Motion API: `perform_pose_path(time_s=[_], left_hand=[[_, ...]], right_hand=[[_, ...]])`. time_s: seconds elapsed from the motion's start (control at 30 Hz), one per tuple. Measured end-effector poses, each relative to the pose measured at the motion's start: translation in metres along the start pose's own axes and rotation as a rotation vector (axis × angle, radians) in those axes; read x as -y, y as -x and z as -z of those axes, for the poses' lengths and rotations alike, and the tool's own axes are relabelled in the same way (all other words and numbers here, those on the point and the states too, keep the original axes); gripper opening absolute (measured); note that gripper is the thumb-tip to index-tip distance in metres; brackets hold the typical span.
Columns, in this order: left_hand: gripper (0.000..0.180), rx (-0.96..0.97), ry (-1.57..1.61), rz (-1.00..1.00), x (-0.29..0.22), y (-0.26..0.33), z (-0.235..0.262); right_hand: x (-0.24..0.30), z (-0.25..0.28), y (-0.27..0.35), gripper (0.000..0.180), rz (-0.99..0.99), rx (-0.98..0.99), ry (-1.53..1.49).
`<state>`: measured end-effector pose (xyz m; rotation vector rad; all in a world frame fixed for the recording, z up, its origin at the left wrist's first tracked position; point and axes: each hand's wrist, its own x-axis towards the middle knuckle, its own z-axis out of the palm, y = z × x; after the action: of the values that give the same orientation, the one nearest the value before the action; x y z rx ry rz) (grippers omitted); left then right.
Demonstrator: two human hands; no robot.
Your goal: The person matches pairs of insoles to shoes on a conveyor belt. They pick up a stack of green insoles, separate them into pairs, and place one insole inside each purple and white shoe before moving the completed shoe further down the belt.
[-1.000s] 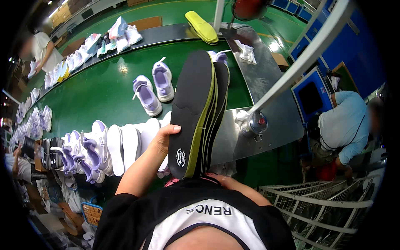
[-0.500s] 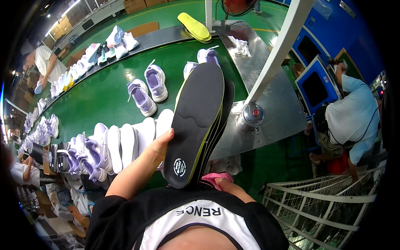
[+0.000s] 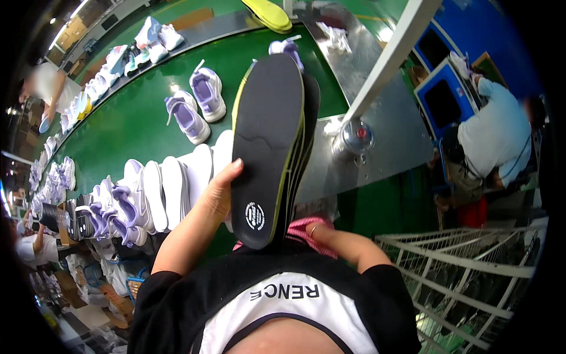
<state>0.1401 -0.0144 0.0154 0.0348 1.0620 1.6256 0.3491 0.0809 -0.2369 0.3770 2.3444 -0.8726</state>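
Note:
A stack of black insoles (image 3: 268, 130) with yellow-green edges stands tilted upright before my chest, a white round print near its heel. My left hand (image 3: 221, 187) is closed on its left side, thumb on the edge and fingers behind. My right hand (image 3: 321, 233), with a bracelet at the wrist, is low behind the stack's lower end beside pink checked fabric (image 3: 303, 225); its fingers are hidden. Beyond the stack, a pair of white and lilac sneakers (image 3: 197, 106) stands on the green belt, and another lilac sneaker (image 3: 287, 49) shows partly behind the toe end.
White insoles (image 3: 175, 189) and lilac sneakers (image 3: 127, 206) line the belt's near edge. Right of the stack are a metal table (image 3: 377, 147), a clear container with a red knob (image 3: 356, 141) and a white post (image 3: 389, 65). A wire rack (image 3: 460, 259) and a seated person (image 3: 495, 135) are farther right.
The view has shifted, so the belt and shoes appear higher. The insole stack stands slightly more upright, still in my left hand. More of my right forearm and the pink fabric shows.

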Motion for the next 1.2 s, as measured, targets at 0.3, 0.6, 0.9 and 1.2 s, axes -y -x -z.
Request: perform_pose_path(time_s=[0.3,0.6,0.9,1.2], left_hand=[[0.056,0.077,0.154,-0.138,0.003,-0.003,0.031],[0.064,0.062,0.104,-0.139,-0.001,0.020,0.039],[0.055,0.159,0.006,0.079,-0.003,0.004,0.027],[0.061,0.132,-0.167,-0.201,-0.013,0.007,-0.001]], right_hand=[[0.009,0.043,0.011,0.026,-0.157,0.061,-0.148],[0.012,0.083,0.092,0.023,0.027,-0.141,-1.182],[0.068,0.160,0.113,0.016,0.331,-0.541,-1.111],[0.143,0.201,0.089,0.035,0.365,-1.193,-0.501]])
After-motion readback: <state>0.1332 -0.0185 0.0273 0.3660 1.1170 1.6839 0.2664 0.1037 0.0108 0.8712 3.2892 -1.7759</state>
